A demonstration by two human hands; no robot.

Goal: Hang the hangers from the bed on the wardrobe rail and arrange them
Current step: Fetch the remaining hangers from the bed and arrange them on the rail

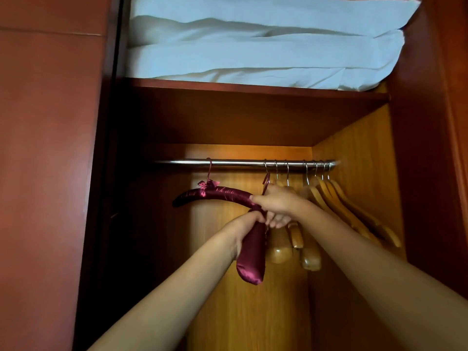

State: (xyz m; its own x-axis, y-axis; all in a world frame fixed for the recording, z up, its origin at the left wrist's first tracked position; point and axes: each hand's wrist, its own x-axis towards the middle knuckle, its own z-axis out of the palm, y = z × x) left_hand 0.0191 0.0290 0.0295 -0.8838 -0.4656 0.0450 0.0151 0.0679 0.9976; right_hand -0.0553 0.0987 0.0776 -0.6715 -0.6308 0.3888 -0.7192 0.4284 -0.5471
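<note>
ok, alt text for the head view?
Both hands, left hand and right hand, grip maroon padded hangers at a wardrobe rail. Wooden hangers crowd the rail's right end; folded white bedding lies on the shelf above.

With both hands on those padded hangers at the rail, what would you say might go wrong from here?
1. The left-hand burgundy satin padded hanger hangs by its thin hook on the chrome wardrobe rail while the right hand grips its end; a tug might unhook it.
2. The second burgundy padded hanger, held by the left hand, hangs turned end-on; its hook may not be seated on the rail.
3. The pale wooden hangers crowd close beside the hands and could snag.
</note>
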